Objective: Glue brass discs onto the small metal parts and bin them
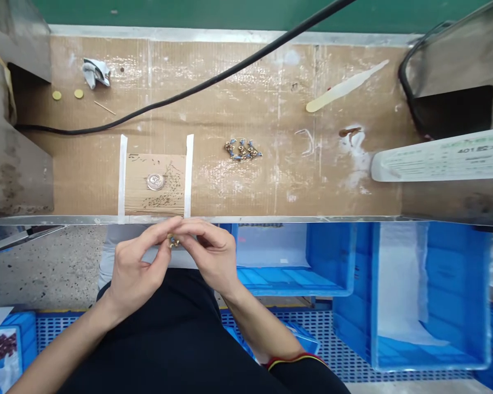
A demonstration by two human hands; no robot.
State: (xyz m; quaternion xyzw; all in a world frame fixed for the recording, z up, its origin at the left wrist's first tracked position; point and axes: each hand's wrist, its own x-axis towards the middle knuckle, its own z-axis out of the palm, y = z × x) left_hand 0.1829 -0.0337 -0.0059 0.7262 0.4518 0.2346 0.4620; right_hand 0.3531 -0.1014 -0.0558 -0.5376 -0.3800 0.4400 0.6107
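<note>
At the bench's front edge, my left hand (142, 262) and my right hand (211, 254) meet with thumbs and fingers pinched. Between them is a small gold-coloured metal piece (173, 241), mostly hidden by the fingertips. Just beyond, a brown cardboard pad (135, 191) lies between two white tape strips, with dark specks scattered on it. A small round clear disc or dish (155, 181) rests on this pad. To the right, a cluster of small gold-and-blue pieces (242, 150) lies on the bench; their exact kind is too small to tell.
A black cable (213, 79) crosses the cardboard-covered bench. A crumpled wrapper (96, 73), two yellow discs (78, 93) and a thin stick (104, 108) lie at back left. At right are a pale spatula-like strip (347, 87) and a labelled white sheet (443, 156). Blue crates (433, 361) stand below.
</note>
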